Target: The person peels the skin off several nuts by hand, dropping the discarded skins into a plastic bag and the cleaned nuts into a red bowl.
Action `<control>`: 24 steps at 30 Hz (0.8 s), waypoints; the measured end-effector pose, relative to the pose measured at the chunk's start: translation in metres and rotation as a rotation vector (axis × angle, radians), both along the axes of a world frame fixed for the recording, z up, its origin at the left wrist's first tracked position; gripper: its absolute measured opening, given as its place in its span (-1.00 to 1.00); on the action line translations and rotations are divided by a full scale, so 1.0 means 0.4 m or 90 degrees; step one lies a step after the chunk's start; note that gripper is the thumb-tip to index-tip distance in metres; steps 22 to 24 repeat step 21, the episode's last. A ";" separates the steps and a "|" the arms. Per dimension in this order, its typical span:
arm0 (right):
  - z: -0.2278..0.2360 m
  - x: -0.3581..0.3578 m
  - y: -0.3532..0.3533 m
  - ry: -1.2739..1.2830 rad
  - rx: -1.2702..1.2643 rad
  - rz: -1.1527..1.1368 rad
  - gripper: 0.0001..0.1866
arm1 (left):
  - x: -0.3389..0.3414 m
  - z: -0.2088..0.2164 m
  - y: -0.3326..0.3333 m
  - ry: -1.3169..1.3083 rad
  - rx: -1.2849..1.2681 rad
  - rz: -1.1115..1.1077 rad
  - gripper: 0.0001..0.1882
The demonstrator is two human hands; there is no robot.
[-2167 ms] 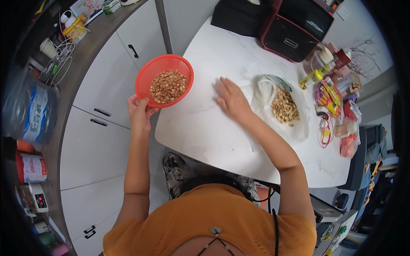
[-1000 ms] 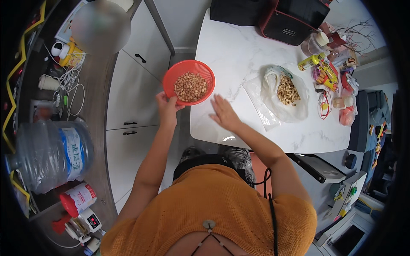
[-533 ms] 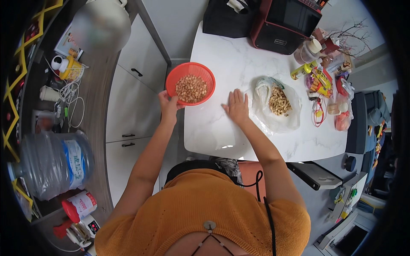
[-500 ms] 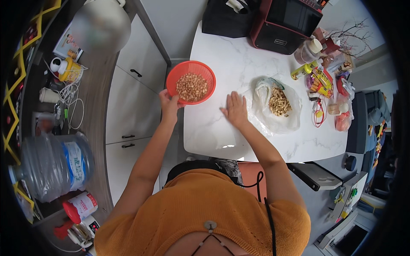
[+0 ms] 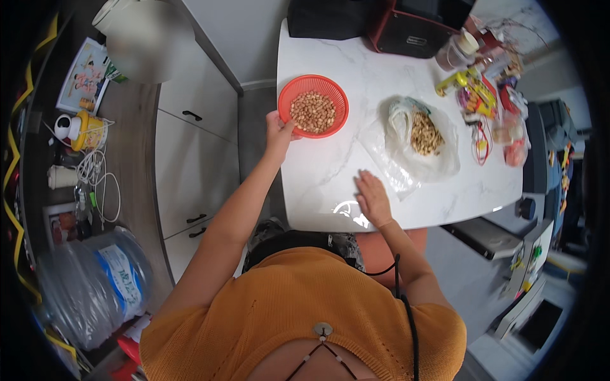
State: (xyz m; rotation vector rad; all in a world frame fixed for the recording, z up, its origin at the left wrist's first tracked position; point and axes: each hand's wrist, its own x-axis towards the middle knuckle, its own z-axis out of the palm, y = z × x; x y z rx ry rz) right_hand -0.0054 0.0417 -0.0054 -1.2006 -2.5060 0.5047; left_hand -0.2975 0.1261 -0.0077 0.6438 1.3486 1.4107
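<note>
My left hand (image 5: 277, 132) grips the lower left rim of a round red plastic basket (image 5: 338, 95), its thumb over the edge. Shelled reddish-brown peanuts (image 5: 312, 112) cover the bottom of the basket. The basket is at the left side of the white marble-patterned table (image 5: 324, 178); whether it rests there or hangs just above, I cannot tell. Near the front edge, my right hand (image 5: 373, 195) is over the tabletop with its fingers stretched out, holding nothing. Beyond it lies a crumpled clear plastic bag (image 5: 445, 164), spread open around tan pieces resembling peanut shells (image 5: 426, 134).
A dark red-and-black appliance (image 5: 410, 32) and a black bag (image 5: 327, 19) stand at the table's back. Jars, a yellow packet (image 5: 454, 82) and a red cord (image 5: 483, 143) crowd its right side. Left are white cabinets (image 5: 197, 146) and a large water bottle (image 5: 95, 286).
My left hand has brought the basket rightward, further over the table. My right hand, earlier flat beside the bag, has drawn back toward the front edge. The whole view has shifted slightly.
</note>
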 end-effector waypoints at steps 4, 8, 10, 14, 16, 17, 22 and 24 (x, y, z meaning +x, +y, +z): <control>-0.026 0.019 -0.088 0.003 0.167 -0.202 -0.59 | -0.036 -0.052 -0.062 0.010 -0.057 -0.031 -0.71; -0.094 0.047 -0.121 -0.003 0.192 -0.412 -0.58 | -0.055 -0.097 -0.168 -0.001 -0.042 0.026 -0.77; -0.090 0.041 -0.125 -0.002 0.185 -0.416 -0.58 | -0.046 -0.099 -0.223 -0.019 -0.051 0.077 -0.78; -0.076 0.027 -0.137 0.007 0.168 -0.368 -0.58 | -0.024 -0.137 -0.327 -0.155 -0.098 0.096 -0.76; -0.062 0.018 -0.142 -0.030 0.147 -0.310 -0.55 | -0.014 -0.150 -0.357 -0.187 -0.118 0.093 -0.74; -0.057 0.012 -0.140 -0.048 0.135 -0.280 -0.54 | -0.009 -0.157 -0.365 -0.203 -0.127 0.093 -0.73; -0.066 -0.044 -0.127 -0.062 0.124 -0.298 -0.44 | 0.009 -0.175 -0.379 -0.296 -0.055 0.031 -0.58; -0.066 -0.044 -0.127 -0.062 0.124 -0.298 -0.44 | 0.009 -0.175 -0.379 -0.296 -0.055 0.031 -0.58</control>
